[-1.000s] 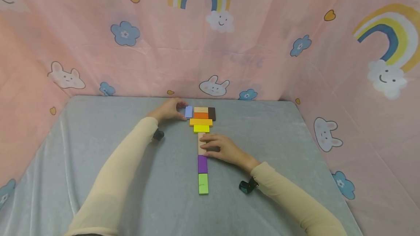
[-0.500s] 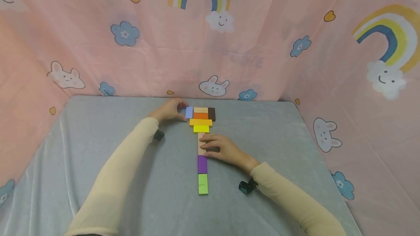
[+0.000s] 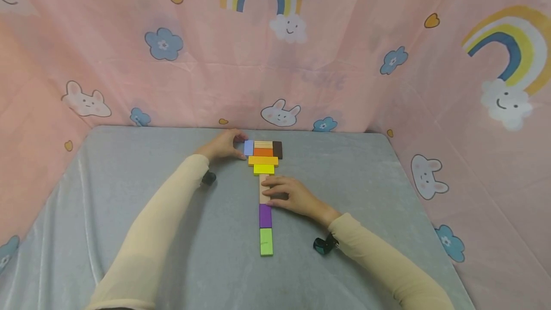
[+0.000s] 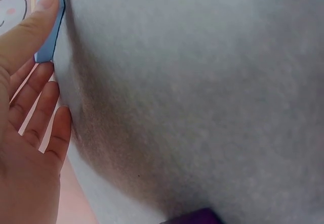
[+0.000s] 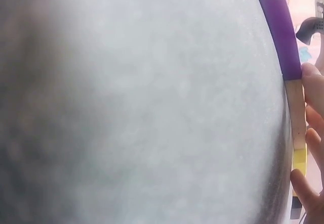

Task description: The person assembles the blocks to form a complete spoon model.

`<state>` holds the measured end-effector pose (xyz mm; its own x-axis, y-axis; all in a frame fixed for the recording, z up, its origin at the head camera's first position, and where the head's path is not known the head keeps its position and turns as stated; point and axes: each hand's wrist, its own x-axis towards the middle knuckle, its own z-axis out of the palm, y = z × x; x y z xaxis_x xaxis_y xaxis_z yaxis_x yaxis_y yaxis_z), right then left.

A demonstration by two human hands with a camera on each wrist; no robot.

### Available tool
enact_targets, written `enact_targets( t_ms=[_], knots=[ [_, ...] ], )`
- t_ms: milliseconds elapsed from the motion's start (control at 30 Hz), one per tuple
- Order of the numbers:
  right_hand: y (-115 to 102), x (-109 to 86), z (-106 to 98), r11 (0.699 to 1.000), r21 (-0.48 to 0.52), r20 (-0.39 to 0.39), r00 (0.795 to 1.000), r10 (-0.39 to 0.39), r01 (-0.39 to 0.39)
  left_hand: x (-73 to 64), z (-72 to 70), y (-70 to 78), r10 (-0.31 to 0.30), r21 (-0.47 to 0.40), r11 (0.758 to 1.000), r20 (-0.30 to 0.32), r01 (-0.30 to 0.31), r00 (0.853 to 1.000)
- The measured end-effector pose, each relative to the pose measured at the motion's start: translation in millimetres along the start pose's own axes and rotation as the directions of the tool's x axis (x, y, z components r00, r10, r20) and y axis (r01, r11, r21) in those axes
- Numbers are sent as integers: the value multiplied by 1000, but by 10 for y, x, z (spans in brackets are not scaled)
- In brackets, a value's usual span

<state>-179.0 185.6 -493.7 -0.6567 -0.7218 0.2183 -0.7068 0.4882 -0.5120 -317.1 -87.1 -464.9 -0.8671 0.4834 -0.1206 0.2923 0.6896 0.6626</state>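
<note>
At the back of the table, my left hand (image 3: 221,144) pinches a light blue block (image 3: 248,148) between thumb and fingers. In the left wrist view the thumb (image 4: 35,27) lies along that block's side. The blue block sits against the left side of a stack of thin wooden strips (image 3: 263,145) and an orange block (image 3: 263,152). A dark brown block (image 3: 277,149) stands on their right. Below them lie an amber block (image 3: 263,160) and a yellow block (image 3: 264,169). My right hand (image 3: 297,196) rests its fingers on a plain wooden block (image 3: 263,197), partly covering it.
Under the wooden block, a purple block (image 3: 265,216) and a light green block (image 3: 266,242) continue the column towards me. All lie on a grey cloth-covered table (image 3: 353,166). A pink patterned curtain (image 3: 206,80) hangs behind and at both sides.
The light blue block has slid slightly right with my left hand, closing a narrow gap beside the strips and orange block. My right hand has stayed in place.
</note>
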Motion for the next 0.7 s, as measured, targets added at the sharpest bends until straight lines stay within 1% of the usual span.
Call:
enact_targets(
  t_ms=[267, 500, 700],
  knots=[
    [-2, 1, -5, 1000, 2, -1, 1000, -5, 5, -16, 5, 39, -6, 12, 1000, -2, 6, 1000],
    [15, 1, 11, 1000, -1, -12, 1000, -19, 19, -11, 6, 32, -8, 10, 1000, 0, 8, 1000],
    [18, 3, 16, 1000, 0, -8, 1000, -10, 10, -3, 9, 23, -4, 9, 1000, 7, 4, 1000]
  ],
)
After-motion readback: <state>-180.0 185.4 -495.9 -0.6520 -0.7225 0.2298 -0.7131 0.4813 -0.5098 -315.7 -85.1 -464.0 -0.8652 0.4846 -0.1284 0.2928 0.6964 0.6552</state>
